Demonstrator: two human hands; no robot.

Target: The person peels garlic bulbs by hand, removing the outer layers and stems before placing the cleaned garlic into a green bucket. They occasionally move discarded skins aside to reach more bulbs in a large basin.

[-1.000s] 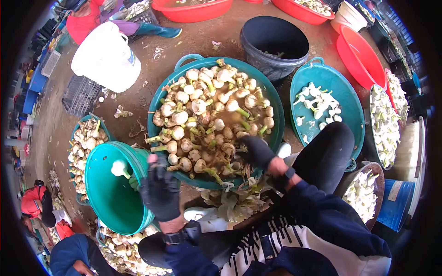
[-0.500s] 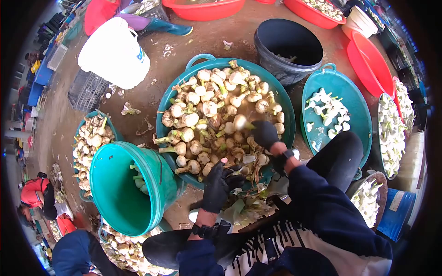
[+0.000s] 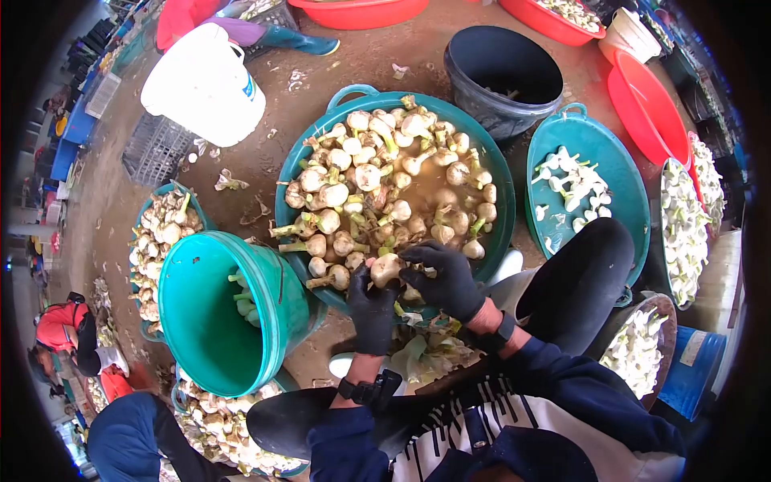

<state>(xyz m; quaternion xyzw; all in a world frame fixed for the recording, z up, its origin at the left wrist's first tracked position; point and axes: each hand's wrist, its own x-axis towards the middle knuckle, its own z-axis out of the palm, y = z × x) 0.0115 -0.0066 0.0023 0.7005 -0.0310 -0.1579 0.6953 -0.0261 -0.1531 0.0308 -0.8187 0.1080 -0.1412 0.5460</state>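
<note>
My gloved left hand (image 3: pixel 373 313) is closed around the left side of a large pale garlic bulb (image 3: pixel 387 270), above the near rim of a teal tub (image 3: pixel 504 201). From the right, the fingers of my right hand (image 3: pixel 448 279), also in a black glove, are curled against the same bulb. Unpeeled garlic bulbs with cut stalks (image 3: pixel 333 195) fill much of the tub and sit in brown water. Loose peelings (image 3: pixel 438 353) lie between my legs, below the tub.
A tilted green bucket (image 3: pixel 217 321) with a few green-white pieces stands left. Right is a teal basin (image 3: pixel 630 233) holding white peeled garlic (image 3: pixel 572 181). A black bucket (image 3: pixel 502 80), a white bucket (image 3: pixel 205 88) and red basins (image 3: pixel 650 108) stand beyond. Other people work at left.
My right hand has come back from the middle of the tub toward my left hand, bringing a garlic bulb. Both hands now hold it, and more brown water shows in the tub.
</note>
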